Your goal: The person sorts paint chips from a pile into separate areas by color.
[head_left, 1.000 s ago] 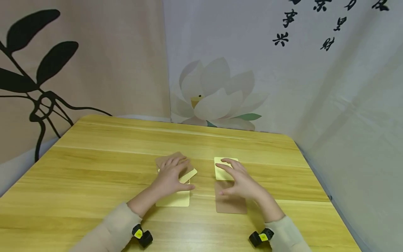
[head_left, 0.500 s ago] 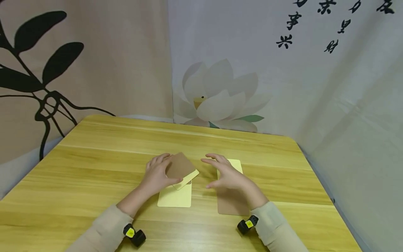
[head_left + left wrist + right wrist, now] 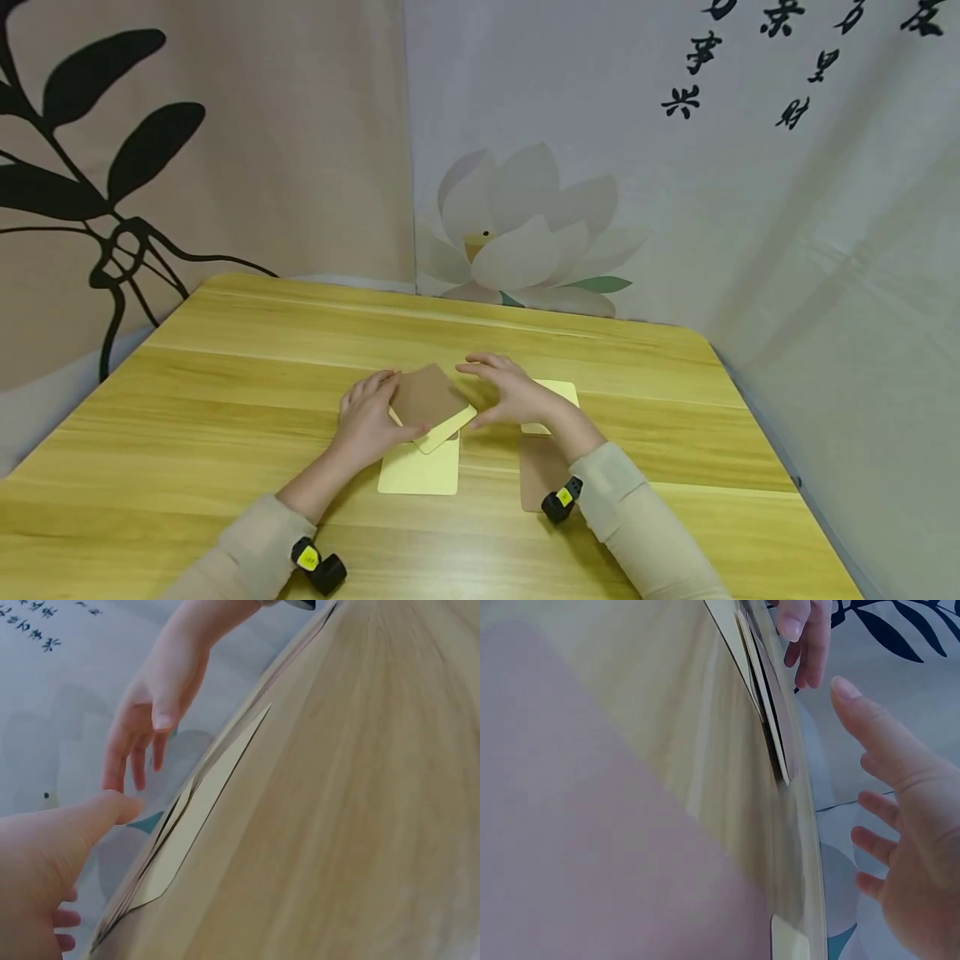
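Several thin brown and yellow cards lie on the table. On the left, a tilted brown card (image 3: 431, 395) rests on yellow ones, overlapping a yellow card (image 3: 418, 472) nearer the person. My left hand (image 3: 366, 421) is at the left side of this pile, thumb extended over its near edge, fingers relaxed. From the right, my right hand (image 3: 510, 393) reaches toward the pile's right corner, fingers spread and thumb apart. In the right wrist view the right hand (image 3: 922, 825) faces the left hand (image 3: 810, 637) across a gap, with the stacked cards (image 3: 769, 697) below.
Under the right forearm lie a brown card (image 3: 538, 471) and, beyond it, a yellow card (image 3: 561, 388). The wooden table (image 3: 225, 400) has rounded far corners. Behind it hangs a printed curtain (image 3: 525, 83) with a lotus and characters.
My left hand has slid left off the top of the pile to its side, uncovering the brown card. My right hand has moved left from the right-hand cards toward the pile.
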Action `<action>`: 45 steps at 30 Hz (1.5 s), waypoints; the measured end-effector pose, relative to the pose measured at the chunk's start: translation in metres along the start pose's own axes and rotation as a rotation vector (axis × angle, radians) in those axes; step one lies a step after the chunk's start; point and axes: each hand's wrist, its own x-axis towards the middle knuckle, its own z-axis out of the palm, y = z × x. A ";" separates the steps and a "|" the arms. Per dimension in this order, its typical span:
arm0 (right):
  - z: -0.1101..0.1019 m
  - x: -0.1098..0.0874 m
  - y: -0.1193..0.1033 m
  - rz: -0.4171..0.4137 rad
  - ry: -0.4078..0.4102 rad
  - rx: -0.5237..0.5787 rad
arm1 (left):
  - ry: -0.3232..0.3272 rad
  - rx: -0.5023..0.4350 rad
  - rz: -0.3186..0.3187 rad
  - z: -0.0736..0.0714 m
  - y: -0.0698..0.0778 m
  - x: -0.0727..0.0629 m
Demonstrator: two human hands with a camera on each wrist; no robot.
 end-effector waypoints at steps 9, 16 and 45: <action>0.003 0.025 0.001 0.002 -0.061 -0.020 | -0.006 0.003 -0.015 0.002 -0.004 -0.001; 0.007 0.036 0.003 0.056 -0.120 -0.004 | -0.031 0.031 -0.017 0.005 -0.005 0.000; 0.018 0.052 0.010 0.111 -0.186 -0.103 | -0.051 0.032 0.043 0.005 -0.015 0.006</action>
